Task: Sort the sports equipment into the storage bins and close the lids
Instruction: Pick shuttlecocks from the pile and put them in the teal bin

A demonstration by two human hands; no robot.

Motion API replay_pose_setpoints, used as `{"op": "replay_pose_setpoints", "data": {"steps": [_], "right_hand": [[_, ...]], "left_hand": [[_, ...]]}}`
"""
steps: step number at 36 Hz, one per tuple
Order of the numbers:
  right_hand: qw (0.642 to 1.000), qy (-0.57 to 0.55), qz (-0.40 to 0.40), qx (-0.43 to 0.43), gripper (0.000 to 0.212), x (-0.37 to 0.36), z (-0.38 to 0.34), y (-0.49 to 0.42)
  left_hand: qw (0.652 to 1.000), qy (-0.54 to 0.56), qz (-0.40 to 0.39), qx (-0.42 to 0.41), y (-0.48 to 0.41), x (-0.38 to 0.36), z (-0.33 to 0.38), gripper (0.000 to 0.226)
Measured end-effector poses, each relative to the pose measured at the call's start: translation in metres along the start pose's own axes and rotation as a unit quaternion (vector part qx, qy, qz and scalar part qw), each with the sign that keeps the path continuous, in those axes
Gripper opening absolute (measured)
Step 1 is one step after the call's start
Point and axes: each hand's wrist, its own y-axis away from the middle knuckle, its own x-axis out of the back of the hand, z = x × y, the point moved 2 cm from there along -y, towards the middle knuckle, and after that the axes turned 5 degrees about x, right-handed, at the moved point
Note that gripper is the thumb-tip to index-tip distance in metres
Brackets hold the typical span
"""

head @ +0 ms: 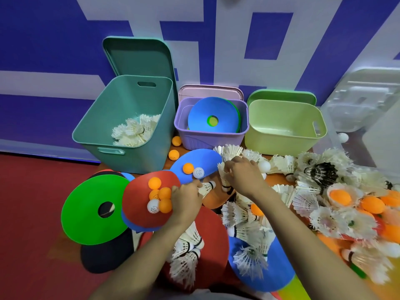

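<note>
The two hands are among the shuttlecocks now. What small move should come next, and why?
Probably lift the left hand, which pinches a white feather shuttlecock, toward the open teal plastic bin. That bin already holds shuttlecocks, while the purple plastic bin holds flat discs. The right hand grips a second shuttlecock and could follow.

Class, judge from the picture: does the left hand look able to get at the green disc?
Probably yes: the green disc lies mostly uncovered just left of the left hand, though that hand holds a shuttlecock.
</note>
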Motion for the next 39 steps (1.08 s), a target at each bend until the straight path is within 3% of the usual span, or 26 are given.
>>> {"op": "replay_pose_setpoints", "data": {"steps": [3,9,15,20,25,32,36,39], "right_hand": [[1.000,-0.006,0.004,-0.001,0.024,0.000,-0.001,0.003],[1.000,-0.016,0.019,-0.005,0.023,0.004,-0.002,0.003],[0.997,-0.034,0.070,0.007,0.021,0.025,-0.006,-0.002],[0.984,-0.056,0.162,0.048,0.015,0.058,-0.017,-0.012],[0.952,-0.101,0.268,0.105,0.012,0.086,-0.035,-0.036],[0.930,-0.124,0.321,0.127,0.015,0.109,-0.070,-0.094],[0.927,-0.121,0.316,0.162,0.016,0.112,-0.097,-0.125],[0.931,-0.110,0.297,0.180,0.010,0.108,-0.118,-0.148]], "left_hand": [[0.992,0.119,0.002,0.049,0.003,0.005,0.003,0.011],[0.962,0.251,-0.039,0.101,0.008,0.019,0.015,0.015],[0.948,0.309,-0.026,0.069,0.010,0.050,0.024,0.020],[0.938,0.343,0.038,0.023,-0.003,0.092,0.023,0.023],[0.938,0.317,0.139,-0.007,-0.024,0.136,0.017,0.024],[0.940,0.157,0.298,-0.055,-0.058,0.182,-0.018,0.009],[0.941,0.108,0.320,-0.014,-0.088,0.192,-0.051,0.013],[0.957,0.061,0.282,0.028,-0.115,0.185,-0.079,0.017]]}}
